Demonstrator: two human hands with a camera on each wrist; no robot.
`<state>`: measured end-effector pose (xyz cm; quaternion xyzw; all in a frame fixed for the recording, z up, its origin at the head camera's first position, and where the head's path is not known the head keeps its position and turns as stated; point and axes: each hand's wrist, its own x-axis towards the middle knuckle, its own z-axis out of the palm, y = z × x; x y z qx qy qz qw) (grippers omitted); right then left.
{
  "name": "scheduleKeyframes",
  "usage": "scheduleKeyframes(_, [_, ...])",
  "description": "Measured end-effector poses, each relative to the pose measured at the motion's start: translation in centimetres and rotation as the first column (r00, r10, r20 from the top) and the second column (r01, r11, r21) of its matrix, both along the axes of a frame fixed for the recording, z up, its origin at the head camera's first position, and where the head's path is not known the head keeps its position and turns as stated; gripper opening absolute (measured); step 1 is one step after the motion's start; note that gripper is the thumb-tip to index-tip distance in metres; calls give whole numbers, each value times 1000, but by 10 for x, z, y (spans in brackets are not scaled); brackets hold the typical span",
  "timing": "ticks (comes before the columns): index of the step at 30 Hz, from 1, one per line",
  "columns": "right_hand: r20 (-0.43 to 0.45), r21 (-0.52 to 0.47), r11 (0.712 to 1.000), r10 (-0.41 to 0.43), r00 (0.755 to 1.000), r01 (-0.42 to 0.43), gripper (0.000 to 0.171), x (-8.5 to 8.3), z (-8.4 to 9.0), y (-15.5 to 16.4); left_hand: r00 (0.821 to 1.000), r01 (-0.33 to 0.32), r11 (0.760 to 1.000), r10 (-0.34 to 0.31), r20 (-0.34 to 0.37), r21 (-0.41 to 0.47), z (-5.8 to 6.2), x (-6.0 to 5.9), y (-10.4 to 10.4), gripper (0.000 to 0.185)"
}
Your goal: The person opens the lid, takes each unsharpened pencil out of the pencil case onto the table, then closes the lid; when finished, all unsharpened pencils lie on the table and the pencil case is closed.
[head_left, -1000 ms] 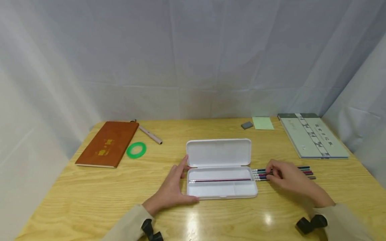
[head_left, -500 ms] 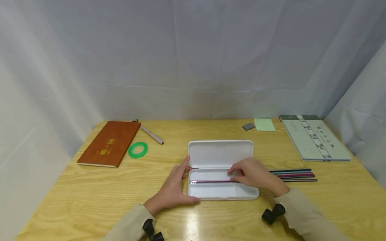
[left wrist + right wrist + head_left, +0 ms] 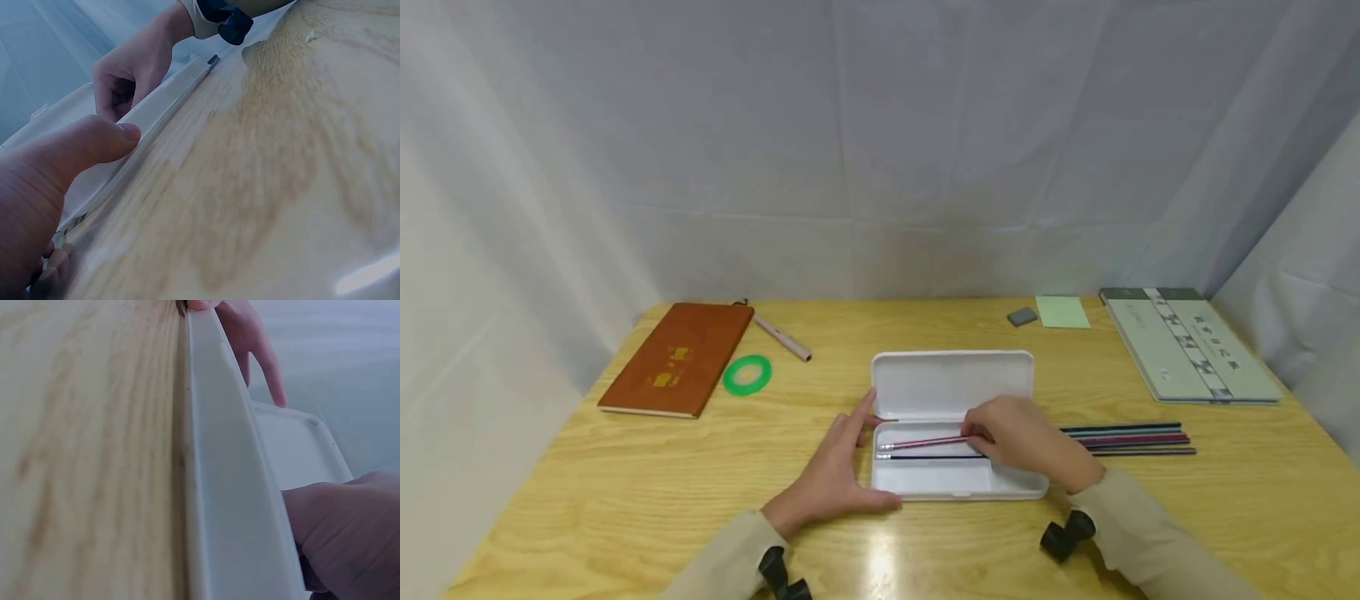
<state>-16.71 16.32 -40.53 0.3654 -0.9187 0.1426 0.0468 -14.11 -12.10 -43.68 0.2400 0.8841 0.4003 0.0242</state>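
Observation:
A white pencil case (image 3: pixel 928 494) lies with its lid (image 3: pixel 953 383) raised. My left hand (image 3: pixel 831 475) holds its left end, thumb along the front edge and fingers by the hinge side. My right hand (image 3: pixel 1018 437) is over the right half of the case and pinches a pink pencil (image 3: pixel 925 442), which slants slightly with its white eraser end at the left wall. Beside it inside the case lies a dark pencil (image 3: pixel 932 457). In the left wrist view the thumb (image 3: pixel 100 140) presses on the case rim. The right fingertips are hidden behind the case wall in the right wrist view.
Several pencils (image 3: pixel 1138 437) lie right of the case. Farther back are a grey eraser (image 3: pixel 1022 317), a green sticky note (image 3: pixel 1063 312) and a pale green book (image 3: pixel 1191 350). To the left are a brown notebook (image 3: pixel 677 358), a green tape ring (image 3: pixel 727 375) and a pen (image 3: pixel 782 337).
My right hand has moved left from the pencils on the table to inside the case. The pink pencil now slants apart from the dark one. The left hand stays at the case.

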Motion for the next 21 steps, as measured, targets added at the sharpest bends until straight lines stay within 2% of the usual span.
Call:
scheduleKeyframes(4, [13, -51, 999, -14, 1000, 14, 4, 1, 2, 2, 1000, 3, 1000, -3, -17, -1, -2, 0, -1, 133])
scheduleKeyframes(8, [55, -122, 987, -102, 993, 108, 5, 5, 9, 18, 999, 10, 1000, -9, -31, 5, -3, 0, 1, 134])
scheduleKeyframes(12, [77, -182, 964, -182, 980, 194, 9, 14, 12, 50, 1000, -2, 1000, 2, -31, -1, -2, 1, 2, 135])
scheduleKeyframes(15, [44, -237, 947, -213, 976, 218, 11, 22, 7, 81, 999, -8, 1000, 8, -33, -10, -1, 1, 2, 135])
scheduleKeyframes(21, [-68, -281, 926, -283, 957, 253, 12, 47, -10, 138, 1000, -12, 1000, 11, -16, -9, -2, 1, 1, 135])
